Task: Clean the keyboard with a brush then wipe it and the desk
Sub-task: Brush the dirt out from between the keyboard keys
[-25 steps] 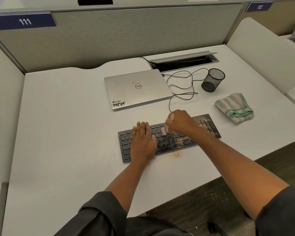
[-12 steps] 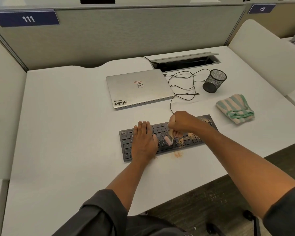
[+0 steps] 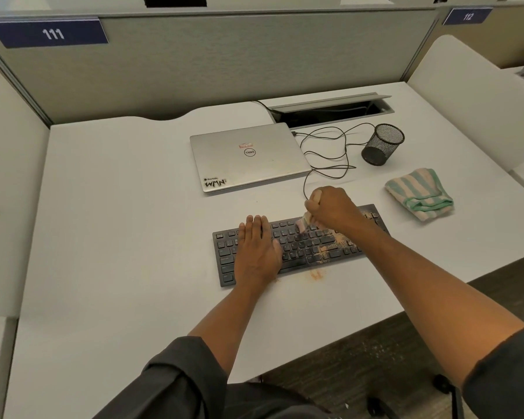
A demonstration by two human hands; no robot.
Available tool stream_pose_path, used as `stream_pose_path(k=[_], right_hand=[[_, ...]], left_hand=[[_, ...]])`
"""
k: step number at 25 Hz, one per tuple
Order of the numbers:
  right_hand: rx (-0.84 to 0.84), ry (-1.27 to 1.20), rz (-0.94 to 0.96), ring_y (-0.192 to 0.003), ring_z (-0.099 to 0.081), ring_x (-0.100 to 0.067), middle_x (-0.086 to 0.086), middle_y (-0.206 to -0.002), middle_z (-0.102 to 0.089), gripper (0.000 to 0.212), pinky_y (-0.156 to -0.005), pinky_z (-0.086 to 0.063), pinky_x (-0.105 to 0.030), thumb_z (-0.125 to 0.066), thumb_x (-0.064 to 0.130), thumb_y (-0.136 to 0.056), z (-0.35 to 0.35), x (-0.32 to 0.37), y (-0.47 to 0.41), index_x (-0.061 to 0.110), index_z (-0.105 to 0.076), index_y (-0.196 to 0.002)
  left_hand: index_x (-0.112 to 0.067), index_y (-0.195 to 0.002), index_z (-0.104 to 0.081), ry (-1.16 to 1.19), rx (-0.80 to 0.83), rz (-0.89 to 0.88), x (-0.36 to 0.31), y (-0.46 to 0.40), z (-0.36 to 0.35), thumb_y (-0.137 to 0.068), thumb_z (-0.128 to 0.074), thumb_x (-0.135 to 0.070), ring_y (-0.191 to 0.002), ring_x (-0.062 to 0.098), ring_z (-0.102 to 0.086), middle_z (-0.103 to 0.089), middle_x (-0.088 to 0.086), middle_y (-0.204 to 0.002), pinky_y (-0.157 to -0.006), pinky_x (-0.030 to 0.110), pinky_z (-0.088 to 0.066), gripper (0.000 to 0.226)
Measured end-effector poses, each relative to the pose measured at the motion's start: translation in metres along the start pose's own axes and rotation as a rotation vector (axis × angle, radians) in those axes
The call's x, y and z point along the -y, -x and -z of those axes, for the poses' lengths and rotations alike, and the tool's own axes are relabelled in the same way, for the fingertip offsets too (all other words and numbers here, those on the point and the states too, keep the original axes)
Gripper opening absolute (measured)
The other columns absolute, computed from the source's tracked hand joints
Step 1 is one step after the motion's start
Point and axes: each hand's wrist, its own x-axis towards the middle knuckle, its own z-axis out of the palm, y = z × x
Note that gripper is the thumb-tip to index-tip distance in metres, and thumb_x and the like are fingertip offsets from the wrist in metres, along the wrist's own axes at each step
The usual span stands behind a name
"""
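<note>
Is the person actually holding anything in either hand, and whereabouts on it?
The right hand grips a small pale brush by its handle, bristles on the black keyboard. The left hand holds nothing, resting flat on the keys.

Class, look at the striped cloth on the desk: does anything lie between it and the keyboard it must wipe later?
Nothing visible does. The striped cloth lies on bare desk just beyond the keyboard's right end. The right hand grips the brush over the keys, while the left hand lies flat on them.
</note>
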Motion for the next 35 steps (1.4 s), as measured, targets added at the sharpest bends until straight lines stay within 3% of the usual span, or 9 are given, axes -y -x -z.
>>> stream_pose_path(k=[5, 10, 14, 17, 22, 25, 27, 31, 35], right_hand=[[0.108, -0.138, -0.003, -0.058, -0.07, -0.019, -0.009, -0.071, -0.074, 0.022, -0.066, -0.06, -0.033, -0.057, 0.019, -0.098, -0.008, -0.003, 0.009, 0.006, -0.069, -0.085], [-0.073, 0.144, 0.066, -0.071, -0.056, -0.024, -0.008, -0.079, -0.066, 0.021, -0.06, -0.038, -0.031, -0.054, 0.02, -0.094, -0.012, -0.001, 0.01, 0.005, -0.065, -0.085], [-0.018, -0.024, 0.062, -0.074, -0.068, -0.026, -0.008, -0.076, -0.071, 0.021, -0.069, -0.056, -0.039, -0.057, 0.019, -0.092, -0.015, -0.007, 0.014, 0.006, -0.067, -0.08], [-0.123, 0.095, 0.035, -0.07, -0.061, -0.025, -0.007, -0.074, -0.065, 0.022, -0.062, -0.043, -0.032, -0.054, 0.02, -0.095, -0.015, -0.008, 0.015, 0.008, -0.061, -0.078], [0.004, -0.217, -0.001, -0.058, -0.071, -0.024, -0.008, -0.065, -0.073, 0.022, -0.058, -0.059, -0.033, -0.055, 0.018, -0.097, -0.021, -0.01, 0.025, 0.007, -0.067, -0.082], [-0.146, -0.133, -0.046, -0.064, -0.07, -0.027, -0.008, -0.069, -0.072, 0.023, -0.063, -0.06, -0.04, -0.054, 0.021, -0.095, -0.021, -0.022, 0.025, 0.009, -0.068, -0.081], [-0.188, -0.134, -0.055, -0.063, -0.068, -0.019, -0.006, -0.071, -0.072, 0.022, -0.06, -0.056, -0.033, -0.054, 0.021, -0.095, -0.021, -0.021, 0.028, 0.011, -0.069, -0.082], [-0.05, -0.264, -0.033, -0.047, -0.059, -0.001, -0.003, -0.065, -0.072, 0.021, -0.05, -0.047, -0.02, -0.057, 0.021, -0.097, -0.036, -0.013, 0.045, 0.012, -0.069, -0.082], [-0.2, -0.14, -0.037, -0.064, -0.067, -0.014, 0.0, -0.067, -0.069, 0.02, -0.057, -0.05, -0.025, -0.056, 0.02, -0.095, -0.03, -0.023, 0.043, 0.016, -0.068, -0.079]], left_hand=[[0.0, -0.159, -0.014, 0.003, 0.029, -0.005, 0.0, 0.001, 0.002, -0.105, -0.027, -0.036, -0.156, 0.033, -0.008, -0.018, 0.02, -0.166, -0.128, 0.045, 0.001, 0.067], [0.0, -0.159, -0.017, -0.005, 0.027, 0.0, -0.001, 0.002, 0.002, -0.099, -0.013, -0.04, -0.155, 0.034, -0.011, -0.021, 0.021, -0.165, -0.128, 0.046, -0.001, 0.072], [0.0, -0.159, -0.018, -0.001, 0.024, -0.01, -0.001, 0.001, 0.003, -0.102, -0.022, -0.037, -0.155, 0.034, -0.012, -0.021, 0.021, -0.165, -0.127, 0.046, 0.0, 0.068], [0.0, -0.159, -0.017, -0.005, 0.023, -0.009, 0.0, 0.002, 0.003, -0.102, -0.022, -0.037, -0.155, 0.034, -0.012, -0.021, 0.021, -0.165, -0.126, 0.045, 0.001, 0.068], [0.001, -0.158, -0.021, 0.009, 0.006, -0.011, 0.0, 0.001, 0.002, -0.096, -0.011, -0.04, -0.154, 0.035, -0.016, -0.026, 0.022, -0.163, -0.127, 0.047, -0.004, 0.075], [0.001, -0.158, -0.02, 0.012, 0.009, -0.01, 0.0, 0.001, 0.002, -0.096, -0.011, -0.04, -0.154, 0.035, -0.015, -0.025, 0.021, -0.164, -0.127, 0.046, -0.003, 0.074], [0.001, -0.158, -0.019, 0.013, 0.021, -0.01, 0.0, 0.001, 0.002, -0.096, -0.011, -0.04, -0.155, 0.034, -0.014, -0.023, 0.021, -0.164, -0.127, 0.046, -0.003, 0.075], [0.0, -0.159, -0.019, 0.032, 0.021, -0.021, 0.003, 0.0, 0.005, -0.092, -0.003, -0.043, -0.155, 0.033, -0.012, -0.022, 0.02, -0.165, -0.126, 0.044, 0.002, 0.081], [-0.005, -0.16, -0.02, 0.021, 0.026, -0.016, 0.015, 0.004, 0.011, -0.092, -0.002, -0.045, -0.156, 0.03, -0.011, -0.021, 0.016, -0.167, -0.126, 0.044, 0.002, 0.08]])
